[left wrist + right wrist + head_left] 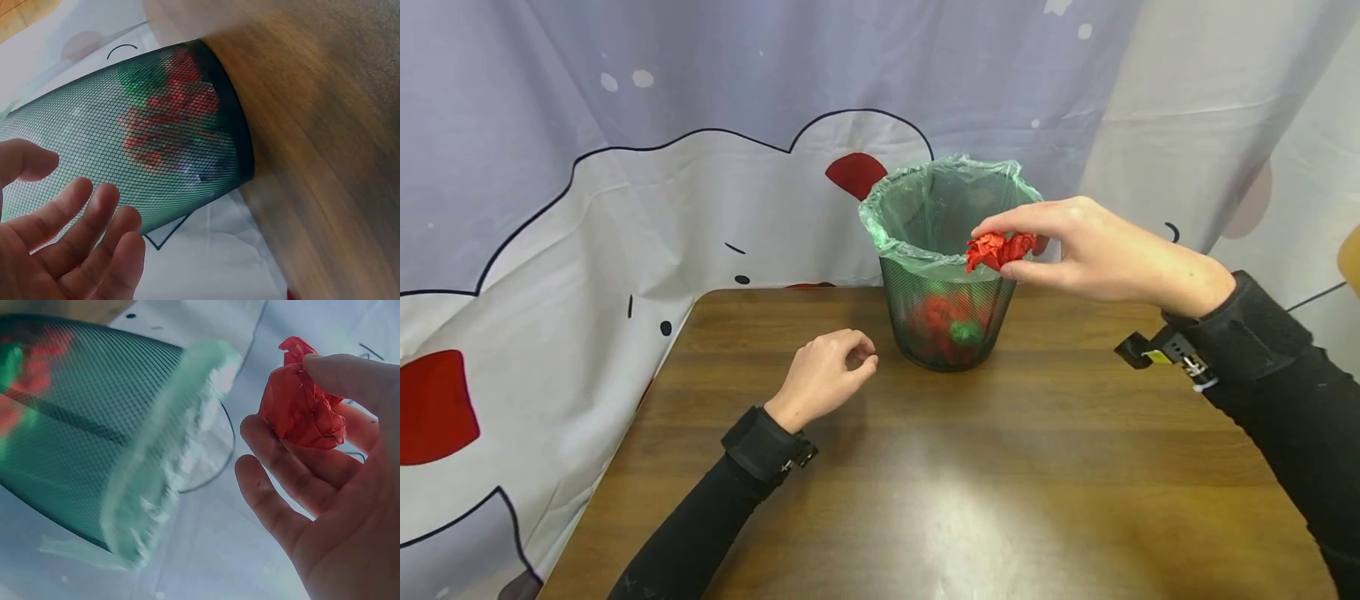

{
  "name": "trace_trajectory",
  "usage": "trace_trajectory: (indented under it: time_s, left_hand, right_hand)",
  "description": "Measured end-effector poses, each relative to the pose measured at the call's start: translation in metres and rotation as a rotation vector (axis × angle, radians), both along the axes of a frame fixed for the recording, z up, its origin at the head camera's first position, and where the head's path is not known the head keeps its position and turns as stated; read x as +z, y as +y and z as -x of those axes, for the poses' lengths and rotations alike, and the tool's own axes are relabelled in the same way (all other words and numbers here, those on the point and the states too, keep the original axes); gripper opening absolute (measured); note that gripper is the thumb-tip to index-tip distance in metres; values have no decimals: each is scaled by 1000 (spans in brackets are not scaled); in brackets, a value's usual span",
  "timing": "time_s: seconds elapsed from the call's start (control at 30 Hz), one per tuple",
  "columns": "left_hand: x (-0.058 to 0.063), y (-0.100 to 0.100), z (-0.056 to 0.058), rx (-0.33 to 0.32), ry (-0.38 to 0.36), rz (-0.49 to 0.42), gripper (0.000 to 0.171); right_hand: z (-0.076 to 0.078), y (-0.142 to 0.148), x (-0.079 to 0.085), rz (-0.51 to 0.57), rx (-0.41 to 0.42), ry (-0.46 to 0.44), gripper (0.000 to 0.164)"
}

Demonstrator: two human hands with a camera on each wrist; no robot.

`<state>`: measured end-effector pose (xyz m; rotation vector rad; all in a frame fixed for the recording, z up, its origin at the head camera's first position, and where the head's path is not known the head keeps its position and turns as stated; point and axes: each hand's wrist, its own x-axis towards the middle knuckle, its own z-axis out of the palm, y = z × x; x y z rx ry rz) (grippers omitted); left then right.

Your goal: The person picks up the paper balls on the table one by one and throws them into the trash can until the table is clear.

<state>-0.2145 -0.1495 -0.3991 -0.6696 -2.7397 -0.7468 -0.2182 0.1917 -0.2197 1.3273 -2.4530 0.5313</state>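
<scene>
A crumpled ball of red paper (1000,250) is pinched between the thumb and fingers of my right hand (1097,254), at the front right rim of a black mesh wastebasket (898,304). In the right wrist view the red paper ball (300,403) is apart from the basket's rim. A pale green plastic bag (880,225) lines the basket and folds over its rim. Red and green crumpled pieces (169,100) show through the mesh at the bottom. My left hand (823,375), fingers loosely curled and holding nothing, hovers left of the basket.
The basket stands near the back edge of a brown wooden table (925,467). Behind the table hangs a pale curtain (737,75) with cartoon shapes. Light reflects off the table's front part. Both wrists wear black straps (756,446) with small devices.
</scene>
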Motion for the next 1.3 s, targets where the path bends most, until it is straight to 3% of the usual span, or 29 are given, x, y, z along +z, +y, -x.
trace_trajectory:
  time_s: [0.27,0.67,1.1,1.3]
  left_hand:
    - [-6,2,-1,-3,6,2,11]
    - [-9,2,-3,12,-8,19,10]
    - [-14,3,-6,20,-27,52,9]
    - [-15,2,-6,17,-24,55,12]
  right_hand:
    - [20,1,23,-23,-116,-21,47]
    - [49,-3,41,-88,-180,-56,45]
    - [84,-13,39,-209,-244,-257,50]
    - [86,-8,29,-229,-271,-274,50]
